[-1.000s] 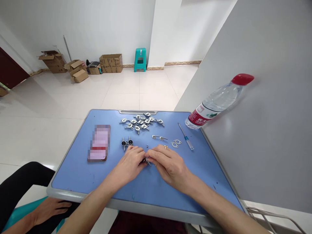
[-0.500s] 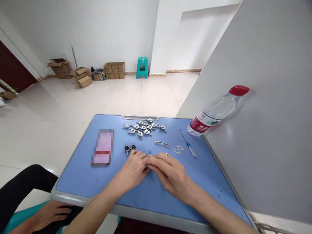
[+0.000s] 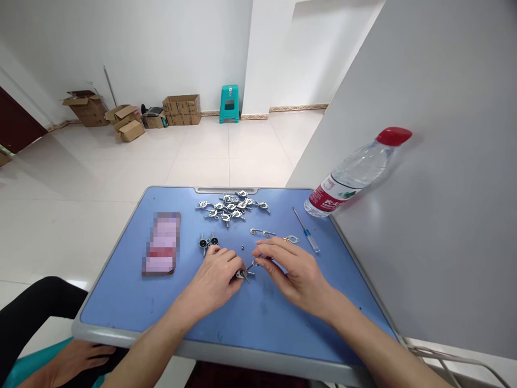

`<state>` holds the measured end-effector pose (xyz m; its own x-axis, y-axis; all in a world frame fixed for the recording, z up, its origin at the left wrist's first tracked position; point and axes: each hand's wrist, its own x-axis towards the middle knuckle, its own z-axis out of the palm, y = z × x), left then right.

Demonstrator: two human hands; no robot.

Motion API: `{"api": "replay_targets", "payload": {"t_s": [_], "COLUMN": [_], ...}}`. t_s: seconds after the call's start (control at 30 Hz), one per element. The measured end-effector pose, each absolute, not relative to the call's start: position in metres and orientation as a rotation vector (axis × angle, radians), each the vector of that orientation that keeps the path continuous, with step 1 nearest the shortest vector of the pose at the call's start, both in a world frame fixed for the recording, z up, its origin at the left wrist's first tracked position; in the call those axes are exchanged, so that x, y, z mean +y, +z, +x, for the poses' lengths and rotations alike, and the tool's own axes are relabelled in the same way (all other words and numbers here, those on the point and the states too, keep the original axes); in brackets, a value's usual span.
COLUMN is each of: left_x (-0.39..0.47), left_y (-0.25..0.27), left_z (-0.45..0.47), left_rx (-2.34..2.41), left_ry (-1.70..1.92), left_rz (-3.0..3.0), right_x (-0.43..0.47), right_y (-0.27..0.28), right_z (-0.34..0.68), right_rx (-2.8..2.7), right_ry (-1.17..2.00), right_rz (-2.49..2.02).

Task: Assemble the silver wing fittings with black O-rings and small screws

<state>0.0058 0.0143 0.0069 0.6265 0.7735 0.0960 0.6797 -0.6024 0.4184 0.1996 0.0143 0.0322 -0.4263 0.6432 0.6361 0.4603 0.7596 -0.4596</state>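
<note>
My left hand point(image 3: 220, 272) is closed around a small metal valve-like fitting point(image 3: 241, 274), held low over the blue table; the fingers cover much of it. My right hand point(image 3: 288, 269) pinches a thin shiny metal piece point(image 3: 254, 263) by its end, close to the fitting; its exact kind is hidden by the fingers. Just beyond my left fingers lies a pair of joined fittings with black round faces point(image 3: 209, 243). A tiny metal part point(image 3: 243, 248) rests between the hands. Beyond my right hand are hooked metal rods point(image 3: 262, 233) and flat oval plates point(image 3: 292, 239).
Several similar metal fittings point(image 3: 232, 206) are heaped near the far edge of the table point(image 3: 121, 302). A phone point(image 3: 163, 245) lies left, a screwdriver point(image 3: 307, 231) right. A water bottle point(image 3: 343, 178) leans by the grey partition point(image 3: 448, 215). Another person's hand point(image 3: 76, 364) rests lower left.
My hands, which were together, have moved apart slightly. The fitting in my left hand now shows, and my right hand has drawn back right. The view has shifted a little.
</note>
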Motion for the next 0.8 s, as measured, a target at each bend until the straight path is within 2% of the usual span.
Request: {"api": "replay_targets", "payload": {"t_s": [0.5,0.8], "left_x": [0.0138,0.0138], "left_y": [0.0064,0.0054], "left_z": [0.0032,0.0049], "left_rx": [1.141,1.122], "left_ry": [0.387,0.371], "left_rz": [2.484,2.489], "right_x": [0.0145,0.0074], "right_y": [0.0326,0.0341], "right_z": [0.203,0.1948], "right_rx": [-2.19,-2.202], "right_ry": [0.393,0.356], "right_rz": [-0.735,-0.813]}}
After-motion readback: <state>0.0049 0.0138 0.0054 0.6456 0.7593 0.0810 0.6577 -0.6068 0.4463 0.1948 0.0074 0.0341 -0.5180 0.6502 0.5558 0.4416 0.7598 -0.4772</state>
